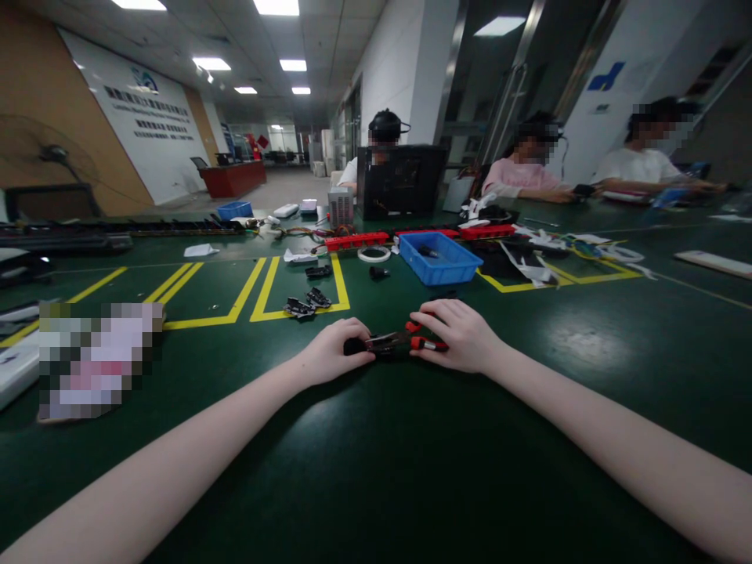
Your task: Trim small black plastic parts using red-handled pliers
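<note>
At frame centre your right hand (461, 335) clasps the red-handled pliers (405, 342), your left hand (334, 352) pinches a small black part (354, 345) at their nose; an uneven squeeze could nip your fingertips.

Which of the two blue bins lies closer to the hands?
The blue bin just beyond the right hand; the other blue bin stands far back on the left.

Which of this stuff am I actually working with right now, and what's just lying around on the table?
In use: left hand gripping a black part; right hand gripping red-handled pliers.

Lying about: blue bin, black clips, white ring, red strips.
</note>
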Demonstrator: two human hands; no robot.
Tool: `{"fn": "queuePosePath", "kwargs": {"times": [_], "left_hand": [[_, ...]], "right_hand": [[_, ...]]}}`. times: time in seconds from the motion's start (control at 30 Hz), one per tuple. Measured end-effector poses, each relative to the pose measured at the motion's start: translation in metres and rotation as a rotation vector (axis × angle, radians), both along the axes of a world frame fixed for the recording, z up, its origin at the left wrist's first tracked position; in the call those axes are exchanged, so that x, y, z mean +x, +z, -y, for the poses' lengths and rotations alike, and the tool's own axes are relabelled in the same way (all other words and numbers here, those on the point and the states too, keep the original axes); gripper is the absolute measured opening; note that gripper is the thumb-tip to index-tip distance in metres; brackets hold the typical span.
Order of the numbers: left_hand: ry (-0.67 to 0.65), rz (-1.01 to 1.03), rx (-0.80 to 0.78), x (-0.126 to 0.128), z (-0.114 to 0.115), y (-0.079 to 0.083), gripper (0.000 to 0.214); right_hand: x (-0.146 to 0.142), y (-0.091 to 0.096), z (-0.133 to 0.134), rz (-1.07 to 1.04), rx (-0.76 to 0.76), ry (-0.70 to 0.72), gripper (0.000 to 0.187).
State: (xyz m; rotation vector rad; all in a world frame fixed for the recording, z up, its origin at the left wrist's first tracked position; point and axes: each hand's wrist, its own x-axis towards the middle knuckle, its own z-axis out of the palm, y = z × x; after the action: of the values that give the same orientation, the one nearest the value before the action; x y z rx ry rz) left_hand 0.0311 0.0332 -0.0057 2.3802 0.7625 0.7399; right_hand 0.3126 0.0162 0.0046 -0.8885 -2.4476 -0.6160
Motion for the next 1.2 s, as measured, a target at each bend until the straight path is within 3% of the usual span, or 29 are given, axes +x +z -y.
{"fn": "queuePosePath", "kwargs": {"times": [0.47, 0.7, 0.9, 1.2], "left_hand": [[-0.001, 0.001, -0.032, -0.002, -0.002, -0.002, 0.013], [0.027, 0.01, -0.014, -0.001, -0.001, -0.003, 0.012], [0.047, 0.007, -0.032, -0.002, -0.003, -0.001, 0.013], [0.12, 0.033, -0.065, -0.003, -0.005, -0.002, 0.015]], "right_hand": [[0.001, -0.001, 0.0, 0.013, -0.09, 0.07, 0.041], [0.001, 0.002, 0.001, -0.102, -0.286, 0.084, 0.037], [-0.004, 0.006, 0.007, -0.209, -0.502, 0.009, 0.033], [-0.01, 0.003, 0.008, -0.277, -0.546, -0.073, 0.036]]}}
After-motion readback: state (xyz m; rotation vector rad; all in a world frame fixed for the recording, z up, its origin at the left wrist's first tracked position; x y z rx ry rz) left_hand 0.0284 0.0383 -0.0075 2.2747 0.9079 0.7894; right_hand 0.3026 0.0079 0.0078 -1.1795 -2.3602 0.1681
